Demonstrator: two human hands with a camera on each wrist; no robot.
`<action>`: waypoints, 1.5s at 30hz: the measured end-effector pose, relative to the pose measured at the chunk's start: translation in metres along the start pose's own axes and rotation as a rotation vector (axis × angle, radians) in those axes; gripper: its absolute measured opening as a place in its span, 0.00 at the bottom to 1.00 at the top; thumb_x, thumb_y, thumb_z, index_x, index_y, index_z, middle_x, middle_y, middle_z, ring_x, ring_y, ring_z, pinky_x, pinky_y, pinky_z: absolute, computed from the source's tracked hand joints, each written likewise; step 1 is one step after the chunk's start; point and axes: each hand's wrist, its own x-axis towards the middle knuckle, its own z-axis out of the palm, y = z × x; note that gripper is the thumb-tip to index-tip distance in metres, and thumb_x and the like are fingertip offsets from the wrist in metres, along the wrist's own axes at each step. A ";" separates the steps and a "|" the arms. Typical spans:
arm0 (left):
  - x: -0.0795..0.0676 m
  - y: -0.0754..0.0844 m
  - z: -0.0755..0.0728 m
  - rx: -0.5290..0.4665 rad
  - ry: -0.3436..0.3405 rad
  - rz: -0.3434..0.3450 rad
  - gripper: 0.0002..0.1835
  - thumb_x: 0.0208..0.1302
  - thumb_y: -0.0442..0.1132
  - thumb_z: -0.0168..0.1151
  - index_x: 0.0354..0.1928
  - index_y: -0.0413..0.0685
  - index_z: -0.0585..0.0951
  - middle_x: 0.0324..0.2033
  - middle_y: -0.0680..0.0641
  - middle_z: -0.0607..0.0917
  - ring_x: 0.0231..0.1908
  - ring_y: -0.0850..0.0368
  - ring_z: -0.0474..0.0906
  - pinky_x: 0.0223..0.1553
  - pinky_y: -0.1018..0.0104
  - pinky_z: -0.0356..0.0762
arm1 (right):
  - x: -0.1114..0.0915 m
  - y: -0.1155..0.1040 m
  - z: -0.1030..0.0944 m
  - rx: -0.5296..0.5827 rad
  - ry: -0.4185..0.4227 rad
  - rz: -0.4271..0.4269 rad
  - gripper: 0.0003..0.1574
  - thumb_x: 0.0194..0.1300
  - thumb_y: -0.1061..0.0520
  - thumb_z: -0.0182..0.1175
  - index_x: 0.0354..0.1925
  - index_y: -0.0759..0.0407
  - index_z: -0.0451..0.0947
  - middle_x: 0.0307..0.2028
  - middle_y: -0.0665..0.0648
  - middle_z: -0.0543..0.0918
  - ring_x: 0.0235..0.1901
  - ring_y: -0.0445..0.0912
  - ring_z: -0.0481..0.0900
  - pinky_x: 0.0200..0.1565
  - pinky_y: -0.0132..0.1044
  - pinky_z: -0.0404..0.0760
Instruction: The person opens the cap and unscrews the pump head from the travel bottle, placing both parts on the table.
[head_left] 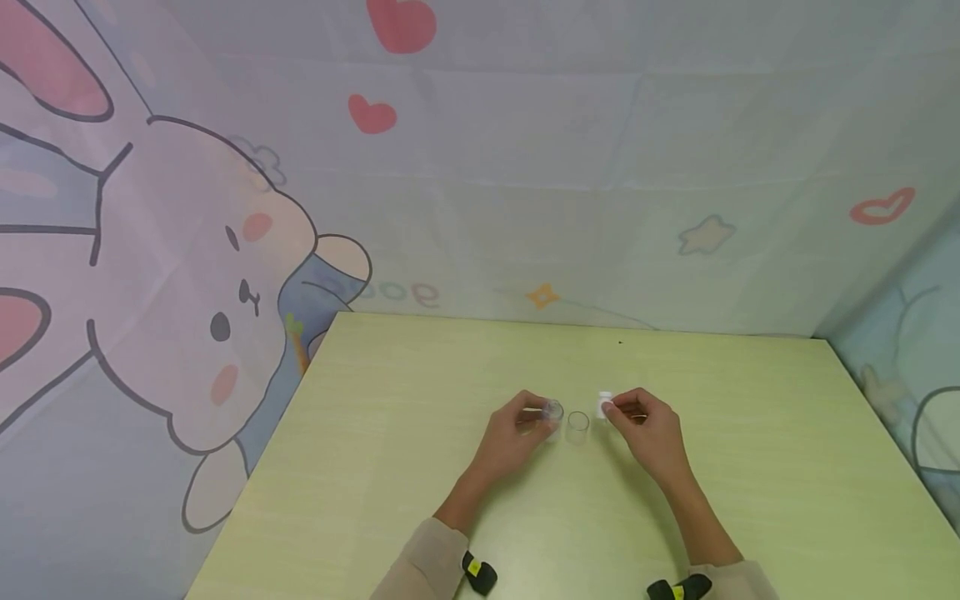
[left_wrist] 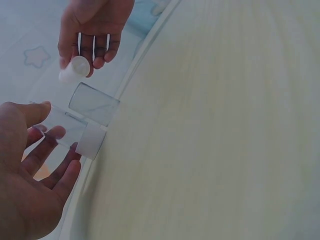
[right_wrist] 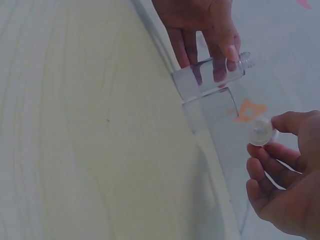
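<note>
My left hand grips a clear bottle between thumb and fingers. The bottle is upright, with a bare threaded neck on top and a white band at its base, right at the tabletop. Just to its right stands a clear open-topped cylinder, a cover or cup, that neither hand grips. On the far side of that cylinder, my right hand pinches a small white cap between thumb and fingertips, held above the table. The cap's hollow underside shows in the right wrist view.
A pale yellow-green wooden table lies under both hands. Behind it hangs a printed cloth with a rabbit, hearts and stars. A tiny dark speck is near the table's back edge.
</note>
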 end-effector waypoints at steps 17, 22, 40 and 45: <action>0.000 0.002 0.000 -0.009 0.000 0.002 0.14 0.74 0.43 0.70 0.57 0.55 0.81 0.57 0.52 0.86 0.59 0.52 0.84 0.61 0.65 0.81 | 0.002 0.006 0.000 -0.089 -0.058 0.022 0.18 0.75 0.46 0.68 0.45 0.61 0.83 0.40 0.57 0.88 0.42 0.49 0.85 0.45 0.34 0.84; 0.000 0.001 0.000 -0.008 0.003 -0.004 0.14 0.73 0.43 0.70 0.56 0.55 0.82 0.57 0.52 0.86 0.58 0.52 0.85 0.61 0.65 0.82 | 0.002 0.006 0.001 -0.089 -0.076 0.036 0.19 0.75 0.46 0.68 0.46 0.62 0.83 0.40 0.57 0.88 0.42 0.49 0.85 0.44 0.36 0.83; 0.001 0.000 0.000 0.006 -0.004 -0.002 0.14 0.74 0.44 0.70 0.57 0.55 0.82 0.57 0.52 0.86 0.58 0.53 0.85 0.61 0.64 0.82 | 0.001 0.006 0.003 -0.119 -0.120 0.064 0.18 0.74 0.49 0.68 0.46 0.64 0.84 0.38 0.56 0.88 0.39 0.48 0.84 0.39 0.36 0.82; 0.001 0.000 0.000 0.005 -0.007 -0.002 0.14 0.74 0.44 0.69 0.57 0.55 0.81 0.57 0.52 0.86 0.59 0.52 0.85 0.62 0.63 0.82 | 0.001 0.010 0.005 -0.135 -0.128 0.076 0.17 0.74 0.49 0.69 0.46 0.64 0.84 0.38 0.56 0.88 0.40 0.48 0.84 0.40 0.37 0.82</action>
